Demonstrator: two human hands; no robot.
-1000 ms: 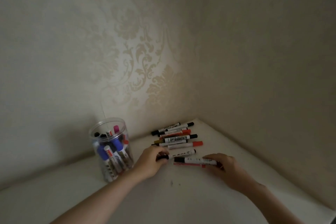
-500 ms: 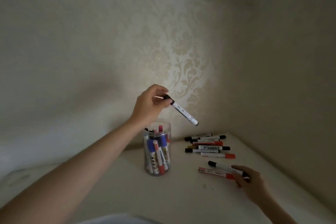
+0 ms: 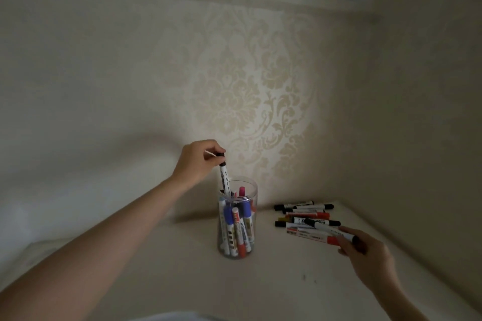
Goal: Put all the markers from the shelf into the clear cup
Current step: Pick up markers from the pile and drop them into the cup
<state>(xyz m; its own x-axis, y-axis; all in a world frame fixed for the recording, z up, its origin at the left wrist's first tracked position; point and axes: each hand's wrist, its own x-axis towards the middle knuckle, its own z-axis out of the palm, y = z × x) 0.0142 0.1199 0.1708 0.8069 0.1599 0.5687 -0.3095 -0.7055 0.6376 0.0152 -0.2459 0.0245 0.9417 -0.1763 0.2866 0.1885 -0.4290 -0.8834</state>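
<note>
A dim corner of patterned wallpaper closes in a pale shelf [image 3: 260,281], lit only by a soft patch on the wall. The left hand [image 3: 197,165] hangs above the clear cup [image 3: 238,219], its fingers [image 3: 217,150] pinched shut on the black cap of a white marker [image 3: 224,177], which points almost straight down with its lower end already inside the rim, among the markers standing there. To do this well, I would keep the marker upright, aim it at a gap between the caps below the fingers, and only then let the pinch open, so it slides down rather than catching on a neighbour or tipping the cup. Off to the right of those fingers, the right hand [image 3: 365,255] has its fingers closed around the end of a black-capped marker [image 3: 330,229], apparently together with a red-ended marker [image 3: 313,235], just in front of the loose row of markers [image 3: 303,212] lying near the corner. That pair looks ready to go next, so several remain.
</note>
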